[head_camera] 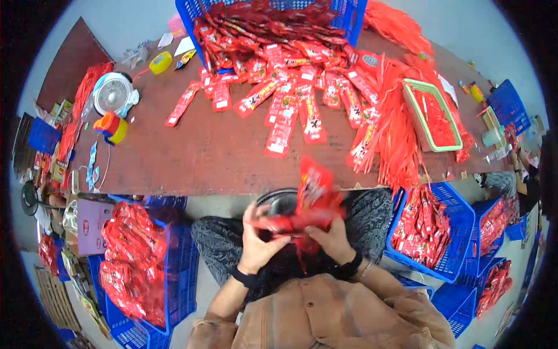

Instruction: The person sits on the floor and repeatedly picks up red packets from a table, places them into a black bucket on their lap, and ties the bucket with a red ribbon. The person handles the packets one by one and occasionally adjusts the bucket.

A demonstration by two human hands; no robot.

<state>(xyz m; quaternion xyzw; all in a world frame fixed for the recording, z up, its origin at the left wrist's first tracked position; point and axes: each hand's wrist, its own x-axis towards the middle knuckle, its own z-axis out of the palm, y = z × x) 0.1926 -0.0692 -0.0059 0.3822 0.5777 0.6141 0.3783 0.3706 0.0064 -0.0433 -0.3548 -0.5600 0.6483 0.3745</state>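
Note:
A blurred bunch of red plastic packets [317,185] is held over my lap, just off the table's front edge. My left hand [261,246] grips its left end between thumb and fingers. On the other side my right hand [333,242] has hold of it, partly covered by the packets. Motion blur hides how many packets there are. Behind them shows the rim of a round black object [279,200]. On the brown table [196,152], a large heap of printed red packets [279,135] spills from a tipped blue plastic crate [187,26].
Red plastic strips [394,131] drape over the table's right front edge, beside a pale green basket [412,113]. A small fan [114,92] and tape rolls [160,63] occupy the left. Blue crates of packets [130,261] flank me; another crate [457,218] is right. People sit far right.

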